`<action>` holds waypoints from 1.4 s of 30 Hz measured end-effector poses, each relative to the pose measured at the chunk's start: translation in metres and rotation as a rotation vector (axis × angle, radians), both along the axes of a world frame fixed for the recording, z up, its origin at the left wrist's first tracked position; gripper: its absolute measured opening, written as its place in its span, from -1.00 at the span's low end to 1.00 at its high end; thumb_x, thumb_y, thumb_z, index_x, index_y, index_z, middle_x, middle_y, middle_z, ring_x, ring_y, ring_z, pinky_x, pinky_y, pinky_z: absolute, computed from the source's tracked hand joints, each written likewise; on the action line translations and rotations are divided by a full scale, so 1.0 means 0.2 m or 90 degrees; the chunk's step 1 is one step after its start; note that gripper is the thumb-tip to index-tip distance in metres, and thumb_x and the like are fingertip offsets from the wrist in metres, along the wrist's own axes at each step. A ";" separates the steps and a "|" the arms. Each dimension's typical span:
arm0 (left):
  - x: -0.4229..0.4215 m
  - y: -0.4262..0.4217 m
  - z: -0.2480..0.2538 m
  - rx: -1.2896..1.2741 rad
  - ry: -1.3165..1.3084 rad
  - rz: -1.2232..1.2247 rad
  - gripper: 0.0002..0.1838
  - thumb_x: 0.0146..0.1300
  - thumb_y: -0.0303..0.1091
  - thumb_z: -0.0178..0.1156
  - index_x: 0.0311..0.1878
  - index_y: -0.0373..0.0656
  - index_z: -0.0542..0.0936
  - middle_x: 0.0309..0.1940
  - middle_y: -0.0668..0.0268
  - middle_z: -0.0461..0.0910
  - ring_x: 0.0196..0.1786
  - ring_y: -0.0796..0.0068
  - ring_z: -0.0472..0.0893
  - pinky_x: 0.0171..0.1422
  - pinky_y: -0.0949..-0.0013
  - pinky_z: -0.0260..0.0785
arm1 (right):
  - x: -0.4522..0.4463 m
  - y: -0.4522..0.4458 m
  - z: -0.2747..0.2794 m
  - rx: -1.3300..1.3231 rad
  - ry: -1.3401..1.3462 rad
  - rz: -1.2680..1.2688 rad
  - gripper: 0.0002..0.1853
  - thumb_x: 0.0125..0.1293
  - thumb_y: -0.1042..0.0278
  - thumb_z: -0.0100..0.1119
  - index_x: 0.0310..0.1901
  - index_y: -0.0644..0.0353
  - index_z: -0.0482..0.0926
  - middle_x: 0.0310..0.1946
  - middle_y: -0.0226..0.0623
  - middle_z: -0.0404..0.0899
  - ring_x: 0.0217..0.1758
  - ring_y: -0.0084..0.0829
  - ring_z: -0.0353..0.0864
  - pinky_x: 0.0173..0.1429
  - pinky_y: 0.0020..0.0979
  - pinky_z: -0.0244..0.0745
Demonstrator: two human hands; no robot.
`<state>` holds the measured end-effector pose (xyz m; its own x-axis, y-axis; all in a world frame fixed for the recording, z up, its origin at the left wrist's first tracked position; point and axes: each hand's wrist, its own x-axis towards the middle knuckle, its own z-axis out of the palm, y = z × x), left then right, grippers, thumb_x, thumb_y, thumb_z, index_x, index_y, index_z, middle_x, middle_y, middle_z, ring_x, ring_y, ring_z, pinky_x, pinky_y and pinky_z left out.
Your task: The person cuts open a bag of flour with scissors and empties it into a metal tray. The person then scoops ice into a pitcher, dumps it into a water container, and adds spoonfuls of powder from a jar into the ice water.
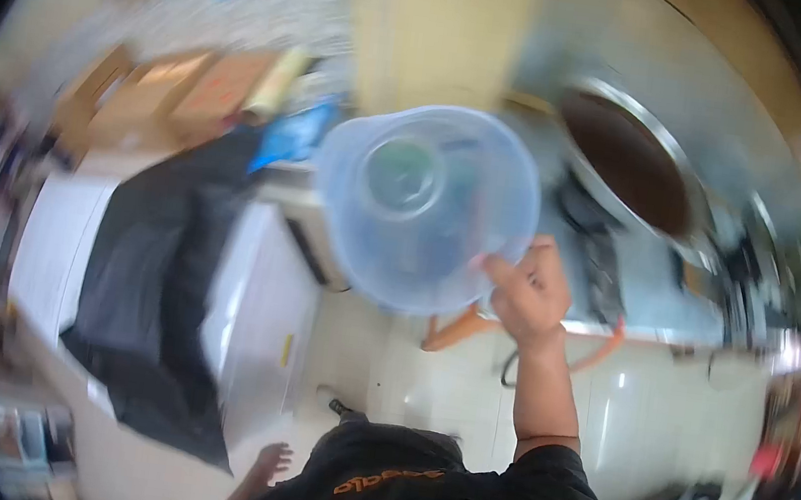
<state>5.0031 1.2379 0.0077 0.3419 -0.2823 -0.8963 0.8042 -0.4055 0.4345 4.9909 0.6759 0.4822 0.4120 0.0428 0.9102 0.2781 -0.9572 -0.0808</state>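
My right hand (533, 291) is closed at the near right side of a translucent plastic jug (345, 213), held up in front of me. The jug's wide mouth faces me, and a spout-like bulge shows at its upper left. A greenish round patch shows at its bottom; motion blur hides whether anything lies inside. My left hand (272, 461) hangs low beside my body, fingers apart and holding nothing. Nearest to it is a white chest-like unit (264, 303), partly covered by a black sheet (151, 289).
A large metal pan (621, 162) of dark brown contents stands on a stove at the right. Cardboard boxes (154, 95) and a blue plastic bag (296, 137) sit at the left. An orange stool leg (459, 330) and an orange hose (601, 350) show below the counter.
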 end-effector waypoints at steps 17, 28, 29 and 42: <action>-1.91 -3.34 0.45 -0.158 -0.249 -0.851 -0.30 0.37 0.24 -0.13 0.25 -0.24 0.35 -0.18 0.05 0.59 -0.14 0.18 0.60 0.00 0.05 0.53 | -3.74 -0.34 -0.76 0.536 0.294 -0.686 -0.93 0.12 0.49 0.07 -0.34 0.22 0.51 -0.29 -0.17 0.36 -0.14 -0.20 0.48 -0.19 -0.24 0.49; -4.22 -5.35 0.73 -0.075 0.263 -1.276 -0.26 0.36 0.09 -0.10 0.46 -0.18 0.06 -0.12 -0.07 0.60 -0.37 0.23 0.65 -0.29 0.16 0.58 | -5.21 -1.69 -1.24 0.760 0.318 -0.796 -0.84 0.16 0.43 0.07 -0.24 0.28 0.52 -0.22 -0.07 0.42 -0.06 -0.09 0.48 0.00 -0.17 0.44; -4.43 -5.45 0.74 -0.099 0.256 -1.306 -0.24 0.32 0.01 -0.09 0.47 -0.18 0.01 -0.14 -0.11 0.60 -0.38 0.23 0.64 -0.28 0.17 0.57 | -5.34 -1.78 -1.14 0.821 0.298 -0.799 -0.83 0.17 0.44 0.07 -0.22 0.29 0.51 -0.22 -0.06 0.42 -0.06 -0.08 0.47 0.00 -0.17 0.43; -7.08 -6.97 0.85 -0.293 0.124 -1.334 -0.28 0.16 -0.47 0.01 0.45 -0.21 0.12 -0.10 -0.06 0.54 -0.25 0.10 0.66 -0.27 0.17 0.64 | -7.72 -3.10 -1.28 1.016 -0.075 -0.955 -0.47 0.13 -0.11 0.32 -0.24 0.31 0.53 -0.49 -0.02 0.59 -0.38 -0.13 0.62 -0.23 -0.19 0.50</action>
<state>3.5868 -0.1557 0.1786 -0.7412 -0.1735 -0.6485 -0.5305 -0.4405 0.7242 3.4470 0.0567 0.2270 -0.6305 -0.7642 -0.1360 -0.3346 0.4257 -0.8407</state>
